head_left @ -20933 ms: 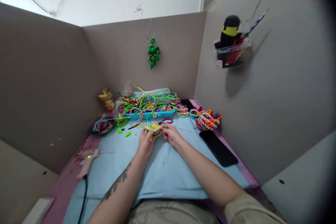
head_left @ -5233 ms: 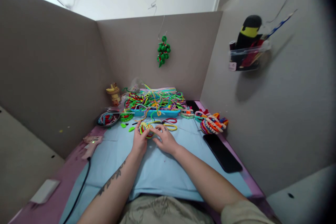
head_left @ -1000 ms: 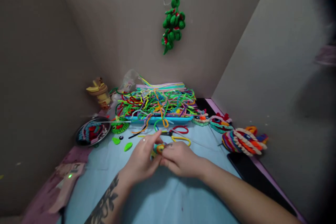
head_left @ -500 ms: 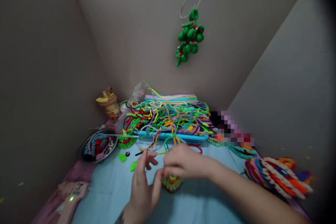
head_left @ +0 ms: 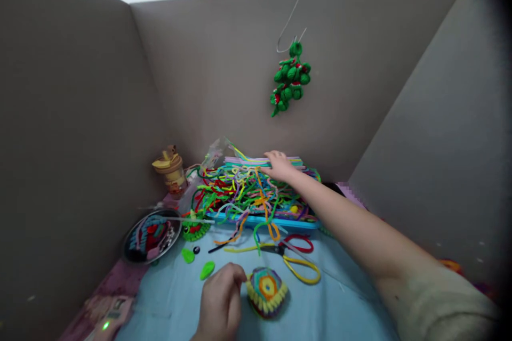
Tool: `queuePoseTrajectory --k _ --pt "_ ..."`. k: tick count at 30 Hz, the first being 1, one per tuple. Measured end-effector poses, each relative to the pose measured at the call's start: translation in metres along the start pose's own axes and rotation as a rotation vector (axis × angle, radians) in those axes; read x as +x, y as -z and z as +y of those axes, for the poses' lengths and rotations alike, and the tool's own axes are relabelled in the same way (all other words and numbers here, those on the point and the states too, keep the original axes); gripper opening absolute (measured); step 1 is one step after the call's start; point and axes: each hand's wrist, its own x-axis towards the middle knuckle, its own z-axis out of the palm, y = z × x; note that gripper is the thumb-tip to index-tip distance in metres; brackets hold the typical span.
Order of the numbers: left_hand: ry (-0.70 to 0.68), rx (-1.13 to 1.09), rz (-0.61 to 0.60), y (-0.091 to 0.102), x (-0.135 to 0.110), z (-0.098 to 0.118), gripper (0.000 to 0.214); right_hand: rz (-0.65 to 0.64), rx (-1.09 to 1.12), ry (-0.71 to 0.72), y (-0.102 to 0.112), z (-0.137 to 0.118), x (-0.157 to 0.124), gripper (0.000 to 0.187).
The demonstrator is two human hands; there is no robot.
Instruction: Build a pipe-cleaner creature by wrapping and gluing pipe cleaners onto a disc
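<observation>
My left hand is closed in a pinch at the left edge of a round, multicoloured pipe-cleaner piece with ringed centre and yellow looped rim. My right hand reaches to the back of the tray, thumb and fingers apart, over straight lilac and teal pipe cleaners. Tangled pipe cleaners fill the blue tray in front of it. Between tray and round piece lie scissors with one red and one yellow handle. Two green leaf-shaped pieces rest left of them.
A metal bowl with coloured pieces stands at left, near a brown-and-yellow cup. A pink device with a green light lies at front left. Green pieces hang from a wire hook on the grey back panel.
My right hand has left the round piece and stretched to the back of the tray, uncovering the scissors. My left hand has closed at the piece's edge. The view has tilted up.
</observation>
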Motion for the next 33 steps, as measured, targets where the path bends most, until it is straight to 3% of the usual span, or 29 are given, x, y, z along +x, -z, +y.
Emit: queuePoseTrajectory --k 2,7,11,14,17,21,23,28,33 --pt "0.079 0.035 0.033 0.000 -0.002 -0.002 0.016 -0.117 0.047 0.042 -0.009 -0.005 -0.009 0.050" --pt "0.187 -0.026 0.060 0.000 -0.008 -0.007 0.014 -0.343 0.204 0.288 -0.019 -0.032 -0.060 0.026" --pt "0.316 -0.103 0.116 -0.004 -0.009 -0.003 0.010 -0.332 0.088 0.397 -0.022 -0.040 -0.092 0.022" --pt "0.420 -0.146 0.187 -0.008 -0.008 0.004 0.007 -0.282 0.086 0.423 -0.017 -0.037 -0.092 0.028" --pt "0.467 -0.180 0.223 -0.010 -0.006 0.009 0.004 -0.181 0.139 0.358 -0.004 -0.032 -0.077 0.025" --pt "0.478 -0.209 0.238 -0.011 -0.003 0.009 0.006 -0.015 -0.001 0.119 0.013 -0.016 -0.051 0.028" --pt "0.471 -0.193 0.229 -0.012 -0.002 0.008 0.006 -0.062 -0.107 0.044 0.014 -0.005 -0.039 0.023" --pt "0.414 -0.125 0.216 -0.012 -0.002 0.009 0.011 -0.374 -0.141 -0.046 -0.004 0.006 -0.030 0.025" --pt "0.338 -0.060 0.226 -0.009 -0.002 0.008 0.013 -0.358 -0.154 0.058 -0.014 -0.010 -0.060 0.027"
